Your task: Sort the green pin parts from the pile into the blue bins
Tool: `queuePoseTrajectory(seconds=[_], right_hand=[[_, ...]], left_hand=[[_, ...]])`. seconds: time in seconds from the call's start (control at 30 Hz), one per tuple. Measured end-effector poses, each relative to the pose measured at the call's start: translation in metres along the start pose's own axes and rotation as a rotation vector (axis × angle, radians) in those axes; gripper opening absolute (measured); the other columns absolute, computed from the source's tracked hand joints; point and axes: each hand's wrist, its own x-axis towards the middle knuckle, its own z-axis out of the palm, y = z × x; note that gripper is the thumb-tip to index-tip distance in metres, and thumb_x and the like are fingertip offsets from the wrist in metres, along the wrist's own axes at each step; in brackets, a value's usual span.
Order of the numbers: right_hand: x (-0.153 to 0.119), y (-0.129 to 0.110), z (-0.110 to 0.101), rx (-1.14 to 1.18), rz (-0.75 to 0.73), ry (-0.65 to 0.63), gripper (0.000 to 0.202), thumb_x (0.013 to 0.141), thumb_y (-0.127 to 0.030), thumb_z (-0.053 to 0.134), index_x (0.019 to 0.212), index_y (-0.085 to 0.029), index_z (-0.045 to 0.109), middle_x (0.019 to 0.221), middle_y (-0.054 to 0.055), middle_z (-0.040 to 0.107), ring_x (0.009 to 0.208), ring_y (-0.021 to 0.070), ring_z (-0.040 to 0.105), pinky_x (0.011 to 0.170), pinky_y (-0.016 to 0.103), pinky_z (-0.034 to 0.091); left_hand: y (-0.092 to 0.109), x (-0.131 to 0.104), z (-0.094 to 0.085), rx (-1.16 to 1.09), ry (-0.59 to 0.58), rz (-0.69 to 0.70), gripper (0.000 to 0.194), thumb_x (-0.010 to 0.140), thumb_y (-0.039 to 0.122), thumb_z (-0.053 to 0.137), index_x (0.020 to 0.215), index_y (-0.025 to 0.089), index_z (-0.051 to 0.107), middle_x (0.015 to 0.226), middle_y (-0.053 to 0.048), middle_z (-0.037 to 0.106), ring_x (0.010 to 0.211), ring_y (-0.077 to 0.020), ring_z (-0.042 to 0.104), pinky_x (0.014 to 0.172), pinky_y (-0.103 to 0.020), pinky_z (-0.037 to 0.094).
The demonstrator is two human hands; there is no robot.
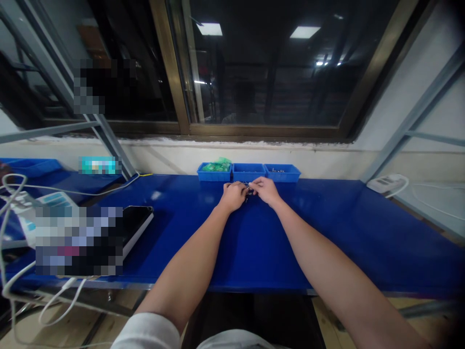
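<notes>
My left hand (233, 195) and my right hand (266, 189) meet over the far middle of a blue work table (254, 242). Between their fingertips they pinch a small dark metal part (248, 190); its shape is too small to make out. Just behind the hands stand three small blue bins in a row: the left bin (214, 172) holds green pieces, the middle bin (248, 172) looks dark inside, the right bin (282, 172) holds a few small metal bits.
A dark flat device (136, 220) with a white edge lies at the table's left, beside white cables (14, 194). A white power strip (387, 184) sits at far right. Behind the bins are a white wall and a dark window.
</notes>
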Motion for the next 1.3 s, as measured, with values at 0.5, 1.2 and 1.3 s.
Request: queuePoseTrajectory(seconds=[0.5, 1.2, 1.3], right_hand=[[-0.002, -0.007, -0.014, 0.178, 0.053, -0.035, 0.028, 0.067, -0.044, 0.061, 0.065, -0.015, 0.061, 0.056, 0.002, 0.059, 0.045, 0.0097, 0.048, 0.039, 0.021, 0.028], [0.01, 0.019, -0.028, -0.476, 0.008, 0.147, 0.031, 0.064, -0.02, 0.057, 0.093, -0.018, 0.067, 0.078, 0.002, 0.068, 0.072, 0.0161, 0.061, 0.075, 0.028, 0.046], [0.006, 0.013, -0.023, -0.554, -0.063, -0.006, 0.021, 0.065, -0.024, 0.061, 0.085, -0.019, 0.069, 0.079, 0.003, 0.068, 0.071, 0.0158, 0.06, 0.072, 0.027, 0.045]], left_hand=[[-0.006, 0.0, 0.005, 0.021, 0.065, -0.083, 0.027, 0.087, 0.028, 0.042, 0.109, 0.025, 0.056, 0.116, -0.005, 0.057, 0.109, -0.0204, 0.049, 0.09, -0.04, 0.03], [-0.011, -0.005, 0.005, 0.13, -0.229, -0.177, 0.085, 0.073, 0.074, 0.032, 0.139, 0.02, 0.028, 0.148, -0.013, 0.023, 0.135, -0.0291, 0.019, 0.106, -0.046, 0.02], [-0.011, -0.006, 0.008, 0.138, -0.323, -0.19, 0.093, 0.071, 0.078, 0.022, 0.142, 0.018, 0.02, 0.15, -0.014, 0.013, 0.138, -0.0289, 0.01, 0.108, -0.047, 0.013]])
